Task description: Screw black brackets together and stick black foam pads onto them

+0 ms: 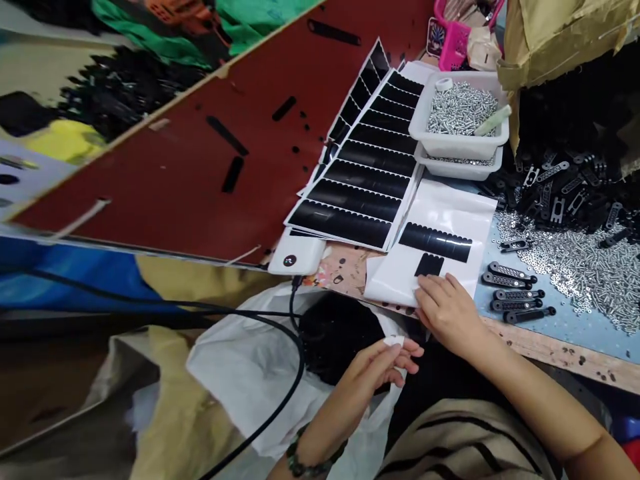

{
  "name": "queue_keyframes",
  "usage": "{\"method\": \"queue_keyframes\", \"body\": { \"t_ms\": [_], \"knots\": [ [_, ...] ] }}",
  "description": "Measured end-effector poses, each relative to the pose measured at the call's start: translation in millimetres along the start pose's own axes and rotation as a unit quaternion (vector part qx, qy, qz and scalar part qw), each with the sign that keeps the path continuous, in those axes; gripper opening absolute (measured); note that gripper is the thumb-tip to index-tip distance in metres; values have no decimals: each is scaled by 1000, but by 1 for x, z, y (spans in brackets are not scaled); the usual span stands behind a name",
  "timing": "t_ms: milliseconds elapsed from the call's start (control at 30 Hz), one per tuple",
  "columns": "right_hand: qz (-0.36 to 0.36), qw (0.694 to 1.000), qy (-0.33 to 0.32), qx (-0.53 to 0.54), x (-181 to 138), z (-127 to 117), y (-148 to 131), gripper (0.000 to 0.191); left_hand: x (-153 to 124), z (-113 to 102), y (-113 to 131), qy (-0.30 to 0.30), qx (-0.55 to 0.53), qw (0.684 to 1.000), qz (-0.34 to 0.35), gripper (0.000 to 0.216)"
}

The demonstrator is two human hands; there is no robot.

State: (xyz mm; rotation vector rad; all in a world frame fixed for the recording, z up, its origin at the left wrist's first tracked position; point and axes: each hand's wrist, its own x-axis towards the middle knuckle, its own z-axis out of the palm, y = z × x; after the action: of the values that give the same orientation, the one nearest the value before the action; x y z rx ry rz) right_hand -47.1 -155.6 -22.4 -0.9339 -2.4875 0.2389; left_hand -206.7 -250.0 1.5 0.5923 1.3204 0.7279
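Below the table edge, my left hand (383, 363) has its thumb and index finger closed on a small white piece (393, 340); the other fingers curl loosely. My right hand (450, 313) bends its fingers over the front edge of a white sticker sheet (443, 207), and its thumb is mostly hidden. Its fingertips touch the lower end of a short block of black stickers (429, 265). Behind this lies a longer row of black stickers (435, 241) with a scalloped edge. Beside my right hand, several black slotted parts (515, 295) lie on the blue surface.
Stacked sheets of black stickers (367, 157) lie left of two white tubs (465, 140) of screws. Loose screws (595, 267) and black parts (565, 187) spread at right. A white power bank (297, 252) with a black cable (295, 373) sits by the reddish-brown board (200, 173).
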Motion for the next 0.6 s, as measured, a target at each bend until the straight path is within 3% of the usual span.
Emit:
{"method": "queue_keyframes", "body": {
  "t_ms": [100, 200, 267, 333, 500, 600],
  "knots": [
    [-18, 997, 71, -5, 1, 9, 5, 14, 11, 9, 2, -41, -128, 991, 6, 48],
    [-36, 993, 110, 24, -3, 0, 5, 14, 34, 26, 11, -15, -226, 971, 72, 42],
    [-35, 990, 110, 80, -4, -10, 3, 15, 51, 35, 18, 47, -255, 960, 105, 38],
    [9, 984, 109, 137, -3, -17, 3, 21, 63, 39, 22, 86, -266, 953, 114, 41],
    [115, 983, 71, 125, 14, -14, 16, 48, 75, 34, 21, 82, -244, 958, 129, 42],
    [130, 985, 41, 103, 26, -7, 20, 45, 81, 30, 20, 73, -240, 955, 158, 41]
  ]
}}
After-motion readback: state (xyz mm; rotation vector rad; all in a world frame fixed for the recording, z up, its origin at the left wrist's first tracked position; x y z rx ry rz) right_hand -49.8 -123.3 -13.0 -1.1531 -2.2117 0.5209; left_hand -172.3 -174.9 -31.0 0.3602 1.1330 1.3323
